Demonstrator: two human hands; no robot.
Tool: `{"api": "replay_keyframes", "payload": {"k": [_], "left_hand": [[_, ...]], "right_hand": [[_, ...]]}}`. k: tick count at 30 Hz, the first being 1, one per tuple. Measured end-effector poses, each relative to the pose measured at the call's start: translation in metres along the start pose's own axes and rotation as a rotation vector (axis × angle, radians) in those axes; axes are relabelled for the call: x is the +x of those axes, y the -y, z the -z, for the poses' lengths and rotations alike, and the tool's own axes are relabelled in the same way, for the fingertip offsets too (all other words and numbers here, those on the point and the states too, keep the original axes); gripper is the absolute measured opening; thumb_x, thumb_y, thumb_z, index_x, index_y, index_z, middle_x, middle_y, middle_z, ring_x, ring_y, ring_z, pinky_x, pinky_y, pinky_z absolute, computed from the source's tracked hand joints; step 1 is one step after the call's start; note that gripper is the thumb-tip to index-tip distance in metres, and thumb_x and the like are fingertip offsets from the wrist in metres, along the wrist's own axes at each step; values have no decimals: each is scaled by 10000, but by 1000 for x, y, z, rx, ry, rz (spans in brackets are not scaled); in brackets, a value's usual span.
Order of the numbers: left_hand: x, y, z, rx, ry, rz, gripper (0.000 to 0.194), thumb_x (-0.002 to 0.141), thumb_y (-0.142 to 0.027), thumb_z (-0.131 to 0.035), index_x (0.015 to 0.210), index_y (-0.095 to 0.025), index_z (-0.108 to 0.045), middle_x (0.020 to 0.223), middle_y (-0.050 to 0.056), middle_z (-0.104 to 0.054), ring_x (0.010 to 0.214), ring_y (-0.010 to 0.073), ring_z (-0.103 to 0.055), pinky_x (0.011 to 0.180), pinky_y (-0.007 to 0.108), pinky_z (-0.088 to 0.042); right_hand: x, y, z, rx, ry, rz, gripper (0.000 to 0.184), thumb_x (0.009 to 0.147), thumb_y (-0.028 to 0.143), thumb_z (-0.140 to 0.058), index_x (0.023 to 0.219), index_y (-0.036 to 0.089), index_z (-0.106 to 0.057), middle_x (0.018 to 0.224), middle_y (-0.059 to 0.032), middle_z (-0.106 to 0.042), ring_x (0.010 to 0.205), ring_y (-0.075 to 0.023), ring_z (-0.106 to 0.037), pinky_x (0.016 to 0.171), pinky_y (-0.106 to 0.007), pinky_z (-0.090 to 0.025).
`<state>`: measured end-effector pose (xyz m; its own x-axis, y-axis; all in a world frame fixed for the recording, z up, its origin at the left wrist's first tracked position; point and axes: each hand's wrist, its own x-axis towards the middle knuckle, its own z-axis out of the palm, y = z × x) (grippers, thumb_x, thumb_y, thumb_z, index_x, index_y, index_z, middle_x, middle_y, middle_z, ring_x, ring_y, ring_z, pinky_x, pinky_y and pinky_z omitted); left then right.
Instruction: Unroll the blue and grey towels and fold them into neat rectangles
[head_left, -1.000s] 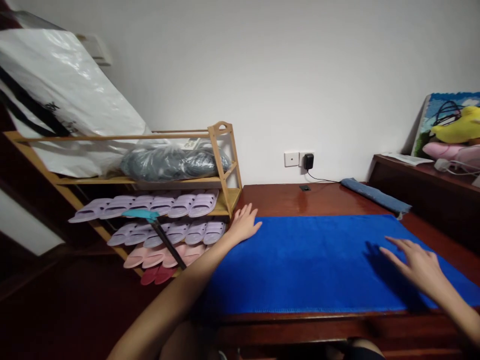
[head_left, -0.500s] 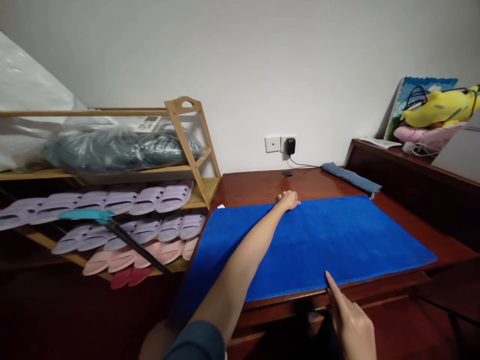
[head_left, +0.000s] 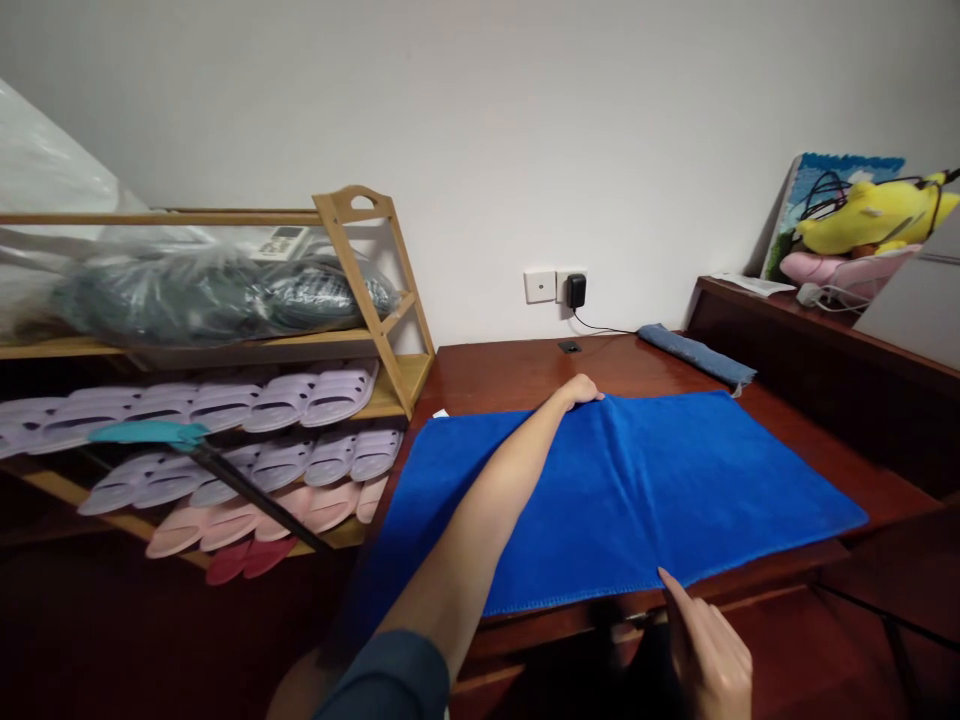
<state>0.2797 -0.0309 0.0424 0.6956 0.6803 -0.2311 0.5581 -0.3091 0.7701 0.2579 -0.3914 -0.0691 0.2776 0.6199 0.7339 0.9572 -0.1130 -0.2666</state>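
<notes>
Left hand (head_left: pixel 581 389) and right hand (head_left: pixel 705 655) pinch blue towel (head_left: pixel 660 480) edges.

1. The left hand (head_left: pixel 579 390) grips the blue towel (head_left: pixel 637 490) at its far edge; beyond that grip, bare table (head_left: pixel 510 375) runs to the wall.
2. Left of the grip, the wooden shoe rack (head_left: pixel 375 290) blocks passage.
3. Right of it, a folded cloth (head_left: pixel 694 355) and a raised ledge (head_left: pixel 810 330) close that side.
4. Near the right hand (head_left: pixel 705 655), the front edge is open.

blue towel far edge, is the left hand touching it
Touching. In the head view the left hand is closed over the far edge of the blue towel, and the cloth rises in a small ridge at the fingers.
</notes>
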Motion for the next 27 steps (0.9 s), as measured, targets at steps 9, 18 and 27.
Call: {"api": "replay_keyframes", "payload": {"k": [9,18,27], "left_hand": [[-31,-36,59,-358,-139,-132,99,781,-190,-713,824,-115,-665,790,33,-667,733,157,-618,705,288,-481],[-105,-57,149,-625,-166,-361,47,743,-87,-694,727,-98,-651,714,36,-656,686,115,-612,778,286,-466],[-184,-60,214,-485,-276,-592,208,638,-14,-726,837,-51,-678,713,39,-668,697,121,-615,809,311,-430]], "right_hand": [[53,-6,49,328,-160,-552,309,796,432,-609,1033,245,-676,978,-22,-701,872,-225,-668,788,-315,-534],[181,-42,96,555,-173,-648,495,617,494,-752,1011,199,-704,876,-43,-711,833,-204,-657,863,-347,-525],[282,-41,112,700,-89,-490,557,609,407,-789,1062,103,-676,879,-88,-699,727,-113,-633,778,-263,-520]]}}
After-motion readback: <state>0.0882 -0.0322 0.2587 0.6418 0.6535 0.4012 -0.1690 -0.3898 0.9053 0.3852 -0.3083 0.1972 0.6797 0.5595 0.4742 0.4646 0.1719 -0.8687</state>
